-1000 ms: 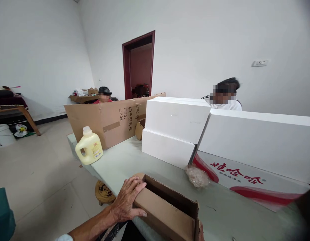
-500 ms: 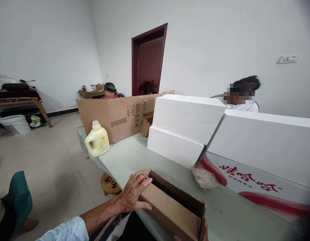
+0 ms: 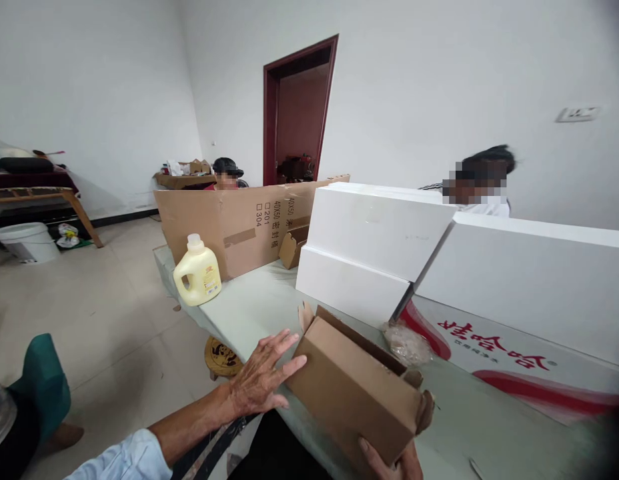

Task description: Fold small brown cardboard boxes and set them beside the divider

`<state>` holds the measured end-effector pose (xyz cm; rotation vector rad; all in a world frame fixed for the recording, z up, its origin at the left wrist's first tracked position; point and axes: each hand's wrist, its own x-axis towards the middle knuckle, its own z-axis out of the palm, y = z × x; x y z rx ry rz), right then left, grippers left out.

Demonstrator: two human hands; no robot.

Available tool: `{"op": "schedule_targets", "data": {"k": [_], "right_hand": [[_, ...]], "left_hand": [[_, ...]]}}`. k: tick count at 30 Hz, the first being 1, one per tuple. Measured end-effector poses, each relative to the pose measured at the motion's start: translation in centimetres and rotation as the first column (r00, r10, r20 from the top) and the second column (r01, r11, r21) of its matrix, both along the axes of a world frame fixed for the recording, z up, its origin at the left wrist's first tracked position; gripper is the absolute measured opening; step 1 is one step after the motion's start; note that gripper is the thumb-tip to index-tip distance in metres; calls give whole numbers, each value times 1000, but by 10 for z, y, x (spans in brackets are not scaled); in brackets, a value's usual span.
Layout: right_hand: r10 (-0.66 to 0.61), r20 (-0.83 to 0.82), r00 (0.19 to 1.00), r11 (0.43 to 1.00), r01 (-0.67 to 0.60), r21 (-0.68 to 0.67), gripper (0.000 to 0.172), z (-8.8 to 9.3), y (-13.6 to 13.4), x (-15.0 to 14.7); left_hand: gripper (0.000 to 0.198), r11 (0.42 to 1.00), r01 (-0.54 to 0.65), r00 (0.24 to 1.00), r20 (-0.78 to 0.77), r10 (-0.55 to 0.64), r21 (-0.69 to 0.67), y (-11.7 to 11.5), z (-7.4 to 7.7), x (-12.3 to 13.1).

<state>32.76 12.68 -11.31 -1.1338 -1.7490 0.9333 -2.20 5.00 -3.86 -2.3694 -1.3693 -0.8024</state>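
Observation:
I hold a small brown cardboard box tilted up over the near edge of the pale green table, its open top facing away from me. My left hand lies flat against the box's left end, fingers spread. My right hand grips the box's lower right corner from beneath; only its fingers show at the bottom edge.
White foam boxes and a red-lettered white board fill the right of the table. A crumpled clear bag, a yellow jug and a large flattened carton stand farther back. Two people sit behind these. A round stool sits below the table.
The box has been lifted off the table and tipped up, so its outer side faces me. My left hand moved from gripping its rim to pressing its end. My right hand has come into view.

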Motion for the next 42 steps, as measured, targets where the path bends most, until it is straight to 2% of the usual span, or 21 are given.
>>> {"op": "schedule_targets", "data": {"k": [2, 4, 7, 10, 13, 17, 19, 22, 24, 25, 28, 30, 33, 36, 39, 42], "right_hand": [[-41, -64, 997, 987, 31, -155, 94, 14, -2, -1], [-41, -152, 988, 945, -11, -328, 93, 35, -6, -1], [-4, -319, 948, 804, -187, -565, 86, 71, -16, 1], [-28, -372, 928, 657, -263, -707, 80, 99, -23, 7], [-102, -372, 923, 559, -256, -789, 74, 114, -27, 19], [-146, -391, 909, 506, -271, -819, 68, 125, -35, 35], [-123, -407, 905, 479, -305, -823, 70, 130, -41, 40], [3, -435, 901, 442, -391, -807, 79, 135, -48, 46], [101, -426, 899, 467, -421, -778, 83, 136, -50, 50], [131, -401, 907, 508, -409, -758, 85, 137, -50, 52], [118, -237, 964, 708, -249, -661, 89, 142, -45, 58], [80, -117, 990, 824, -132, -551, 89, 150, -41, 59], [73, -17, 997, 923, -74, -378, 83, 164, -43, 51], [49, 66, 997, 971, -32, -238, 79, 171, -51, 36], [67, 141, 988, 973, -34, -227, 75, 167, -57, 23], [71, 176, 982, 967, -25, -254, 73, 160, -57, 16]], "left_hand": [[122, 998, 41, 998, -40, -43, -56, -9, -2, -1], [117, 994, 61, 996, -62, -67, -93, -14, 1, -1], [99, 988, 122, 988, -79, -130, -100, -16, 14, -1], [85, 971, 233, 968, -86, -237, -63, -12, 32, 2], [83, 952, 303, 950, -70, -305, -44, -8, 50, 7], [76, 933, 340, 940, -4, -342, -116, -10, 73, 17], [71, 925, 348, 938, 51, -344, -156, -12, 82, 21], [55, 903, 381, 923, 141, -358, -200, -13, 92, 24], [46, 893, 392, 914, 203, -351, -221, -11, 98, 23], [43, 890, 395, 909, 240, -342, -228, -9, 101, 23], [36, 879, 411, 874, 379, -304, -241, -2, 112, 21], [32, 867, 415, 846, 467, -257, -275, 5, 119, 21], [28, 844, 410, 819, 546, -174, -346, 16, 124, 23], [29, 801, 449, 796, 584, -159, -395, 22, 123, 22], [37, 784, 435, 797, 594, -107, -443, 12, 122, 15], [66, 806, 376, 821, 568, -61, -457, -13, 125, 8]]}}
